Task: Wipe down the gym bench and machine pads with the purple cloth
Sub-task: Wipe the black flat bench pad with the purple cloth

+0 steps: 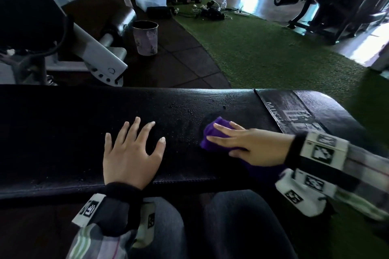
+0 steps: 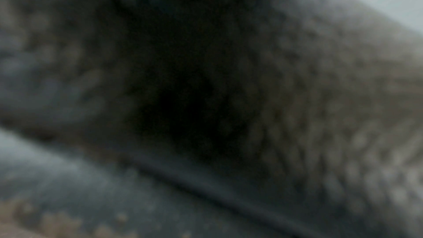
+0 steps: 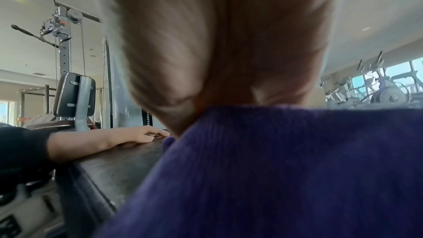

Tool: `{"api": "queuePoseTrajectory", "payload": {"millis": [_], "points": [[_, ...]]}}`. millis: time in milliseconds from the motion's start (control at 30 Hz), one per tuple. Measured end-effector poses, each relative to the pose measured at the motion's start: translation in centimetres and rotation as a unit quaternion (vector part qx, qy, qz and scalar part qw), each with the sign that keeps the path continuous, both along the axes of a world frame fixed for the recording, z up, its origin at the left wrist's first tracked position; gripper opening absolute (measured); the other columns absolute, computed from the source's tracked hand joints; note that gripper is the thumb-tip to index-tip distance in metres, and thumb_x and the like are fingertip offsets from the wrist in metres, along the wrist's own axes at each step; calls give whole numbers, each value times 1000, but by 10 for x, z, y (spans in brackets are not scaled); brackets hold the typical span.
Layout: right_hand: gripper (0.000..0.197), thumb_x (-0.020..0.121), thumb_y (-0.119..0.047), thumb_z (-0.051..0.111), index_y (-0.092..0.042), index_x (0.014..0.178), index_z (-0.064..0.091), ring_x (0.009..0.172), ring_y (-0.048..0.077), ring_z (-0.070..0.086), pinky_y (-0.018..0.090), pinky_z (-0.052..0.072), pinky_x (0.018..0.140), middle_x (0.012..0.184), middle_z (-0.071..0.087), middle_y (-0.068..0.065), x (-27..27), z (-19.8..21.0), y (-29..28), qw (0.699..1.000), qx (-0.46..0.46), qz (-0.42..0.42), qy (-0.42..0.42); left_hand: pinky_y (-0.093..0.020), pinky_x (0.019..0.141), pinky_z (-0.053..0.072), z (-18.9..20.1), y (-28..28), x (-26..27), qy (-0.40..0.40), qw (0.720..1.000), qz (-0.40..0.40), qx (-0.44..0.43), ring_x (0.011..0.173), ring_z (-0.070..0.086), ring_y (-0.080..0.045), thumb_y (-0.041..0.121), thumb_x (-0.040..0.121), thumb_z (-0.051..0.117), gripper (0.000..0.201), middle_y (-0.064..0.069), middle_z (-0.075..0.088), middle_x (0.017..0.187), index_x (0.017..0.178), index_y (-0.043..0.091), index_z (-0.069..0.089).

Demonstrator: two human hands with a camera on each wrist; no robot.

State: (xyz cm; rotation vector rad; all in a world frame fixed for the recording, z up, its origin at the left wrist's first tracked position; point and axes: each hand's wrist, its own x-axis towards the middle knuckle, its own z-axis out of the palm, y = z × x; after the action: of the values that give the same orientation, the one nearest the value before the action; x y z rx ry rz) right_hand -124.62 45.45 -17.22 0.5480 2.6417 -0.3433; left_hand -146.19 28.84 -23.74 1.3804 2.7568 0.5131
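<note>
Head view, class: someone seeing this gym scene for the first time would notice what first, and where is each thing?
The purple cloth stands out first, bright against the black bench, pressed down under the right hand toward the bench's right end. Next, the left hand lies flat with spread fingers mid-bench, droplets speckling the pad between the hands. Beyond the bench, a cup stands on the dark floor.

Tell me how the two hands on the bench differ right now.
The left hand lies bare on the bench with fingers spread; the right hand presses the purple cloth with fingers together. The left points away from the person, the right points sideways toward the left. The left sits mid-pad, the right nearer the printed end. Both are flat, straight-fingered.
</note>
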Motion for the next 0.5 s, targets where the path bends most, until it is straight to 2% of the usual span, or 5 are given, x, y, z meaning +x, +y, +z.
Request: {"api": "queuePoseTrajectory", "payload": {"millis": [67, 133, 200, 300, 500], "points": [[62, 99, -23, 40, -58, 138, 7, 143, 18, -13, 36, 8, 119, 154, -14, -19, 20, 0, 9, 1000, -26, -4, -2, -42, 120, -3, 0, 1, 0, 0, 1000, 1, 1, 148, 1, -9, 70, 86, 11, 67, 12, 12, 160, 147, 46, 23], [67, 98, -26, 42, -68, 129, -1, 144, 20, -9, 40, 9, 119, 154, -13, -19, 26, 2, 24, 1000, -14, -15, 0, -42, 120, -4, -1, 1, 0, -1, 1000, 2, 0, 148, 1, -9, 69, 88, 13, 65, 12, 11, 160, 147, 46, 23], [65, 99, -26, 40, -61, 134, -2, 145, 26, -3, 40, 10, 118, 156, -12, -9, 19, 2, 38, 998, 26, -52, -17, -43, 120, -3, -1, 0, 0, -1, 1000, 1, 2, 148, 2, -10, 71, 83, 10, 70, 12, 13, 160, 147, 46, 24], [62, 100, -24, 35, -38, 147, -3, 144, 33, 5, 36, 11, 117, 157, -10, 5, -8, 5, 47, 991, 81, -98, -42, -43, 120, -3, -1, 1, -1, -2, 1000, 1, 1, 148, 3, -10, 71, 79, 8, 73, 11, 13, 160, 146, 46, 24], [60, 100, -21, 35, -36, 148, 2, 143, 36, -2, 41, 7, 118, 158, -10, 4, -33, 5, 7, 998, 56, -2, -30, -43, 120, -2, -1, -1, -1, -1, 1000, 0, -3, 148, 3, -9, 72, 79, 8, 75, 12, 12, 160, 147, 46, 23]]}}
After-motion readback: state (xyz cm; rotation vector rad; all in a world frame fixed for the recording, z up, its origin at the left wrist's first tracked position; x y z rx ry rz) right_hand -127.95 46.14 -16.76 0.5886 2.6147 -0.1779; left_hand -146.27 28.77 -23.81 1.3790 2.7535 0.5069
